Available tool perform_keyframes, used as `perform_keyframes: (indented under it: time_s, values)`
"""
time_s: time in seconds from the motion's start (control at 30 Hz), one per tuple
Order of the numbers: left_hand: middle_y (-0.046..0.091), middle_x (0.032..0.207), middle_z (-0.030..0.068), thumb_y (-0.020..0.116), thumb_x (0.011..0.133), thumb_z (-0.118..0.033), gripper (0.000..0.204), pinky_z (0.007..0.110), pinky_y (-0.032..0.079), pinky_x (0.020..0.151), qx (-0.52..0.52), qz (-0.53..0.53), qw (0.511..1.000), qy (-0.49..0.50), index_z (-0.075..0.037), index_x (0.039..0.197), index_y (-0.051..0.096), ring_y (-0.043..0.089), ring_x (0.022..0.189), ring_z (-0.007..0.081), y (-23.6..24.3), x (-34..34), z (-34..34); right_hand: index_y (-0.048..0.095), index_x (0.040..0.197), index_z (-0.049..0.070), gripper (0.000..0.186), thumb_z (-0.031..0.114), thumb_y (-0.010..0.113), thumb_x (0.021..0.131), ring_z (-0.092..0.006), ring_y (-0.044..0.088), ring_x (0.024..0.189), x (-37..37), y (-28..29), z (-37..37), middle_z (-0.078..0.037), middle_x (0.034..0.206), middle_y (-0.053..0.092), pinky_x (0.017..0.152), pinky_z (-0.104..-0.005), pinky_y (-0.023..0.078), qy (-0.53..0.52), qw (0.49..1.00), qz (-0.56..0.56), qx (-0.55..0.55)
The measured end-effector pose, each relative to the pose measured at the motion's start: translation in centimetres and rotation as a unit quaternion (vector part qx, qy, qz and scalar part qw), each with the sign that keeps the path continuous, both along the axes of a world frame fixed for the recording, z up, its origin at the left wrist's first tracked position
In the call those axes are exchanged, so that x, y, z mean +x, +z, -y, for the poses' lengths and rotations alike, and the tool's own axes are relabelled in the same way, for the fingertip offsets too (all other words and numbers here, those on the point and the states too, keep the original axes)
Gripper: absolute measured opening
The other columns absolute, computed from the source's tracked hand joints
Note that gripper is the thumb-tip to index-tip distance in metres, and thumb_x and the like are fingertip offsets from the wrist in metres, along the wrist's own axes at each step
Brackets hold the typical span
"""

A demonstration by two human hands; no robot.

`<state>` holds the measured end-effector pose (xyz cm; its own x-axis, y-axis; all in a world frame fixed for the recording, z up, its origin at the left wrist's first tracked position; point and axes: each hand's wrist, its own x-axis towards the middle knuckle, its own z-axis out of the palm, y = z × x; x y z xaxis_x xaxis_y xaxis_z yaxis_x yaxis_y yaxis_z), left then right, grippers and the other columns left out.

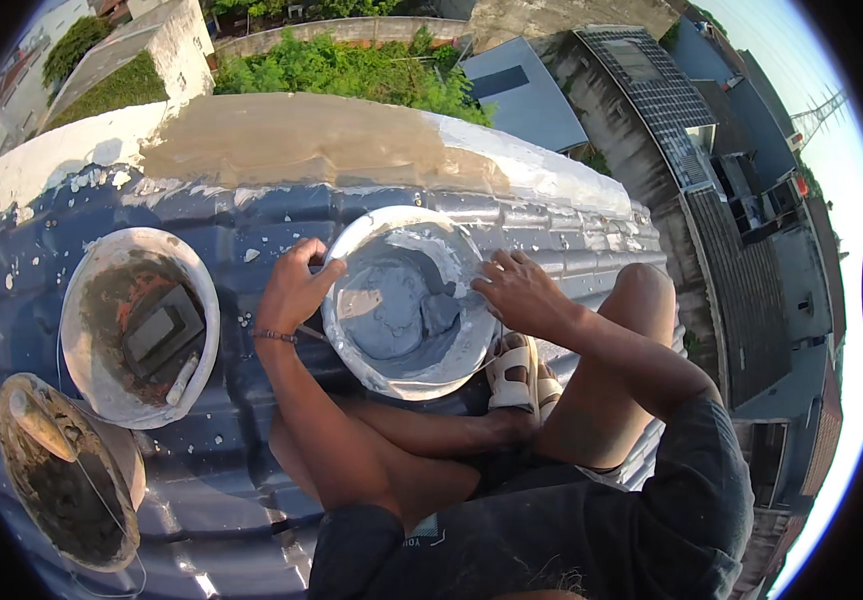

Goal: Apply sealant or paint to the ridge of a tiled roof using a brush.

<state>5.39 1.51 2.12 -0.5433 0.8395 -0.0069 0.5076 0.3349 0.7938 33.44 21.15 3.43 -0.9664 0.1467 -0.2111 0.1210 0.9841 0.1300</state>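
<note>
A white bucket (407, 388) smeared with grey paste stands on the dark blue roof tiles between my arms. Inside it lies thick, wet grey paste (382, 310). My left hand (300, 285) grips the bucket's left rim, thumb over the edge. At the opposite rim, my right hand (524, 292) is closed, its fingers curled just over the bucket. Close to those fingers, a grey-coated lump or blade (442, 310) sits against the paste; whether the hand holds it is hidden.
To the left are a second bucket (207, 285) with a dark rectangular block (164, 332) inside, and a tilted container (132, 470) with a brush-like handle (42, 425). A partly coated ridge wall (292, 140) runs beyond. The roof slopes; houses lie below right.
</note>
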Motion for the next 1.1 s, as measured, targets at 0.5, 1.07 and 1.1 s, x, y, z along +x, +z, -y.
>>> perform_keyframes:
  time_s: [0.5,1.07,1.1]
  values:
    - [0.064,0.084,0.0124,0.066,0.084,-0.025,0.032,0.034,0.047,0.076,-0.008,0.036,0.998,0.050,0.006,0.093,0.062,0.059,0.076,0.0204,0.5,1.7,-0.2,0.050,0.135,0.011,0.058,0.028,0.071,0.084,-0.0380,0.050,0.123,0.8,2.7,2.4,-0.021,0.126,0.052,0.105,-0.0488,0.041,-0.052,0.991,-0.083,-0.090]
    - [0.048,0.070,-0.0003,0.065,0.086,-0.036,0.038,0.028,0.036,0.062,-0.033,0.082,0.990,0.106,0.001,0.082,0.057,0.040,0.068,0.0113,0.0,2.3,-0.4,0.054,0.128,0.006,0.050,0.033,0.067,0.087,-0.0344,0.058,0.112,5.4,6.5,4.0,-0.018,0.115,0.060,0.096,-0.0431,0.047,0.026,0.977,0.000,-0.211]
    - [0.049,0.070,0.0005,0.066,0.085,-0.036,0.039,0.029,0.037,0.063,-0.045,0.076,0.990,0.106,0.001,0.083,0.057,0.041,0.069,0.0117,0.0,2.3,-0.4,0.057,0.122,0.006,0.047,0.033,0.069,0.085,-0.0328,0.061,0.107,5.6,6.5,4.0,-0.017,0.110,0.062,0.091,-0.0425,0.049,0.040,0.977,-0.038,-0.205]
